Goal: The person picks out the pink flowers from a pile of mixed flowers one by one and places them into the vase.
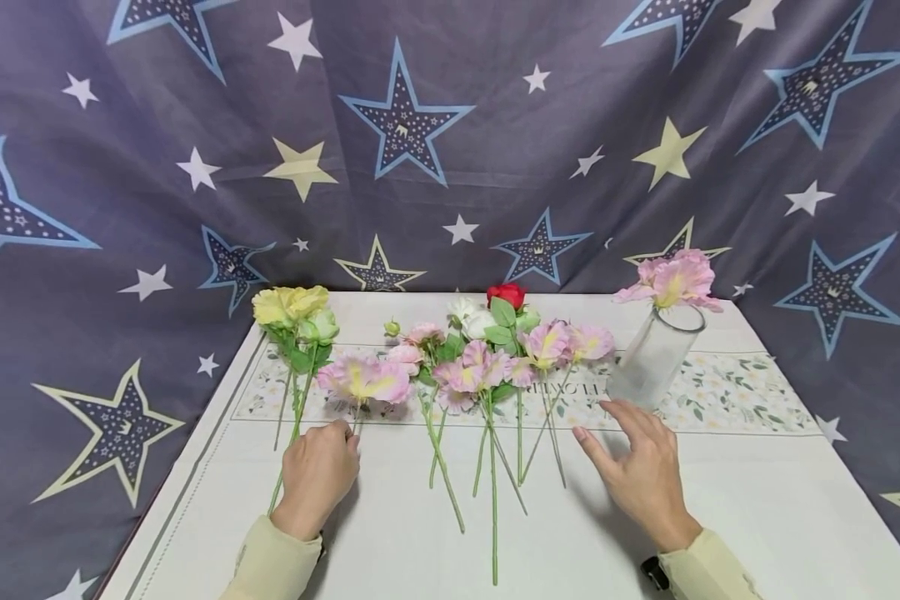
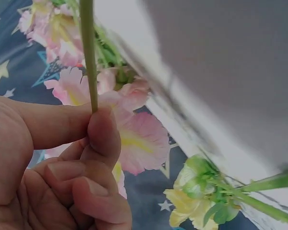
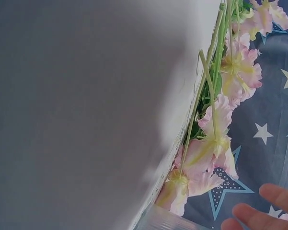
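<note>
My left hand (image 1: 318,471) pinches a pink-and-yellow flower (image 1: 363,377) by its thin green stem (image 2: 89,57). The fingers (image 2: 104,132) are closed at their tips on that stem with no gap left, while the others lie loosely curled underneath and grip nothing. The bloom (image 2: 141,143) spreads just beyond my knuckles, on the side away from me, and the rest of the stem runs back past the pinch towards my wrist.

I judge it very light, with a slim, fairly stiff stem that may bend a little; its smoothness could let it roll in a light pinch. The petals look thin, soft and easily creased, so the stem, some way below the bloom, seems the right place to hold it.

My right hand (image 1: 641,475) holds nothing: thumb and fingers stand well apart, near the foot of the clear vase (image 1: 654,358); whether a fingertip touches the glass, I cannot tell. Another pink flower (image 1: 678,282) stands in the vase, its petals above the rim.

On the counter (image 1: 412,558), a yellow flower (image 1: 291,307) lies to the left of my pinch, its stem passing behind my wrist, and mixed blooms (image 1: 476,367) lie between my hands.
</note>
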A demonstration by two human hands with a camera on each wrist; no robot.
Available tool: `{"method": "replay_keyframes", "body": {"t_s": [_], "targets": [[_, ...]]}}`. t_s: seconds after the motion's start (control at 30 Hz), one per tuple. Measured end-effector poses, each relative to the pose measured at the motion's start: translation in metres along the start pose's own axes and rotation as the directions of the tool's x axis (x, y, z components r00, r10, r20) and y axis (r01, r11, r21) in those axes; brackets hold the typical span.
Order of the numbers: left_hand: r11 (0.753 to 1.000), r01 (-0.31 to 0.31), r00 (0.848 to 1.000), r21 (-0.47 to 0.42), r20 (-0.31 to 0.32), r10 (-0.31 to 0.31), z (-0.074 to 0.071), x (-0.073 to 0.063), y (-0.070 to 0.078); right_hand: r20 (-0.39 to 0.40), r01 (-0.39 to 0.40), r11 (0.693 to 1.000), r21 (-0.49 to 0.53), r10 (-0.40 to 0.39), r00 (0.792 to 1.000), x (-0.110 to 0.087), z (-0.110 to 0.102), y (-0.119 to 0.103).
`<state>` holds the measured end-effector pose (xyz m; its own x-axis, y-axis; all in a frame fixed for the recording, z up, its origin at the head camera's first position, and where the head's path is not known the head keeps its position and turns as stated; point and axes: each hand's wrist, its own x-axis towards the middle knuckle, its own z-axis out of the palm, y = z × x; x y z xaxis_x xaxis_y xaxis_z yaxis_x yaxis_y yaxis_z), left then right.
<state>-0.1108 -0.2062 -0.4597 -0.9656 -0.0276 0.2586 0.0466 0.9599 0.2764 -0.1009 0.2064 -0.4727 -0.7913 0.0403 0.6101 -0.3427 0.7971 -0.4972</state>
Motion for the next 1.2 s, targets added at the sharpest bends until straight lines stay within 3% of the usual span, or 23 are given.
{"method": "replay_keyframes", "body": {"t_s": [0.23, 0.53, 0.77, 1.2], "targets": [[0.996, -0.062, 0.989, -0.070, -0.137, 0.052, -0.004, -0.001, 0.012, -0.008, 0.003, 1.000, 0.003, -0.003, 1.000, 0.000, -0.001, 0.000], [0.964, -0.175, 0.954, -0.200, -0.276, 0.116, 0.001, 0.005, 0.033, -0.021, 0.011, 1.000, 0.011, -0.011, 1.000, 0.003, -0.003, -0.001], [0.912, -0.281, 0.924, -0.299, -0.340, 0.173, 0.007, 0.013, 0.054, -0.029, 0.018, 1.000, 0.019, -0.018, 0.999, 0.006, -0.004, -0.002], [0.788, -0.345, 0.921, -0.510, -0.346, 0.179, 0.012, 0.022, 0.089, -0.034, 0.021, 0.999, 0.024, -0.020, 0.999, 0.011, -0.007, -0.007]]}}
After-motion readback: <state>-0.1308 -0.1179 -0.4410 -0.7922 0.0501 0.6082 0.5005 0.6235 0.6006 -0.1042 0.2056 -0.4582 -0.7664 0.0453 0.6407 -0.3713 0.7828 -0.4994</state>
